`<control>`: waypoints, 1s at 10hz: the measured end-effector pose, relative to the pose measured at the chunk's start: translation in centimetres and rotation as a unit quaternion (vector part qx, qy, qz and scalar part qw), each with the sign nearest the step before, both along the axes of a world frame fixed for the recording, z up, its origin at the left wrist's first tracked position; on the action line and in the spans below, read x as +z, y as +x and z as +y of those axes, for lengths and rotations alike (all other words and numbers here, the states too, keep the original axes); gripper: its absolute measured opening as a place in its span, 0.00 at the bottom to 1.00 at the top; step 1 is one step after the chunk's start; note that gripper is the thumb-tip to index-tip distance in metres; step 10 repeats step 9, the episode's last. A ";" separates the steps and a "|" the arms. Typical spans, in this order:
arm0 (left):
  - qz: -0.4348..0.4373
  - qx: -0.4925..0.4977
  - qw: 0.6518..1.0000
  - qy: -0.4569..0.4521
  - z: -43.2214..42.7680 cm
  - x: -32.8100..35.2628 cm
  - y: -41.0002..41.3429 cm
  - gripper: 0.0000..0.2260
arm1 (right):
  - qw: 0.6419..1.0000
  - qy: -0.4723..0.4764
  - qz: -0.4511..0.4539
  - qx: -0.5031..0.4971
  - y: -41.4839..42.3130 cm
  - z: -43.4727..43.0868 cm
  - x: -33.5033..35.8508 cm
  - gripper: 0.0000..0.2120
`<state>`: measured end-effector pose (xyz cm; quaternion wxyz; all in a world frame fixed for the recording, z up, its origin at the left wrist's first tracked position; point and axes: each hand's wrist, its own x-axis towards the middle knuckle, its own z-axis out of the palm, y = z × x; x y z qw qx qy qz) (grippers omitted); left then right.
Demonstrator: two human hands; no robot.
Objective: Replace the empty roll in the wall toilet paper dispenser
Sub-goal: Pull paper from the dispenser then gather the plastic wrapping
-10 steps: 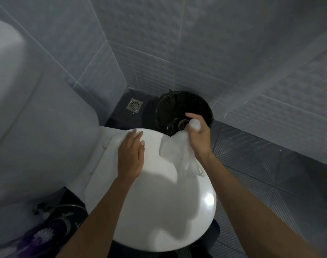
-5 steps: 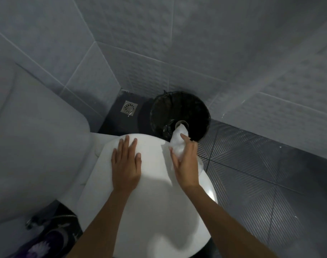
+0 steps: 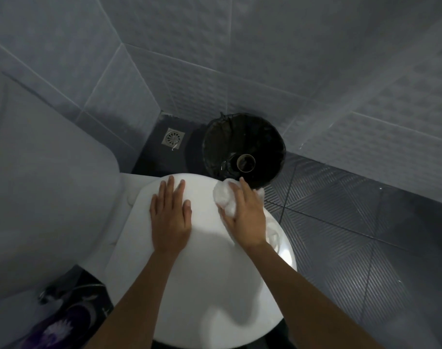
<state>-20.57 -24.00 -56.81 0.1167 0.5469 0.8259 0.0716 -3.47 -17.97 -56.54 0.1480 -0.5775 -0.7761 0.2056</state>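
On the closed toilet lid [image 3: 202, 273], the left hand [image 3: 170, 217] is laid flat with fingers released; a crumpled tissue wad [image 3: 223, 200] is pressed under the right hand [image 3: 245, 215]. The empty roll [image 3: 246, 162] lies in the bin [image 3: 242, 137] beyond the lid. The wad should be gathered fully before lifting.

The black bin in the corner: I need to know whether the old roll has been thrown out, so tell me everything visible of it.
The black bin is round, open-topped and lined with a glossy dark bag whose crumpled edge folds over the rim. It stands upright on the dark floor in the tiled corner, right of the floor drain and just beyond the toilet lid. Inside lies a bare cardboard tube, its open end facing up. Neither hand touches the bin.
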 end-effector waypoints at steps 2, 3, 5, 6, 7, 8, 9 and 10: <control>0.013 -0.003 1.000 -0.007 -0.1 -0.2 0.0 0.23 | 0.999 0.022 -0.022 0.025 -0.1 6.6 1.7 0.18; 0.017 -0.001 1.000 -0.010 0.2 0.0 0.0 0.23 | 0.998 0.012 0.051 -0.020 -0.6 9.9 3.1 0.24; 0.012 -0.001 1.000 -0.010 0.1 0.3 0.1 0.24 | 0.955 -0.079 0.264 -0.105 -2.5 15.2 3.5 0.18; 0.005 0.001 1.000 -0.008 0.3 0.3 0.1 0.24 | 0.953 -0.075 0.278 -0.098 -2.1 16.3 2.6 0.15; 0.002 0.003 1.000 0.003 0.3 0.2 0.0 0.24 | 0.974 -0.110 0.184 -0.076 -1.1 16.8 -0.1 0.19; 0.002 -0.001 1.000 0.018 0.3 0.2 0.0 0.24 | 0.977 -0.195 0.053 -0.070 0.6 16.4 -2.3 0.24; 0.001 0.002 1.000 0.021 0.4 0.4 0.0 0.24 | 0.957 -0.269 0.028 -0.108 1.0 15.7 -1.9 0.25; 0.001 0.002 1.000 0.021 0.4 0.4 0.0 0.24 | 0.957 -0.269 0.028 -0.108 1.0 15.7 -1.9 0.25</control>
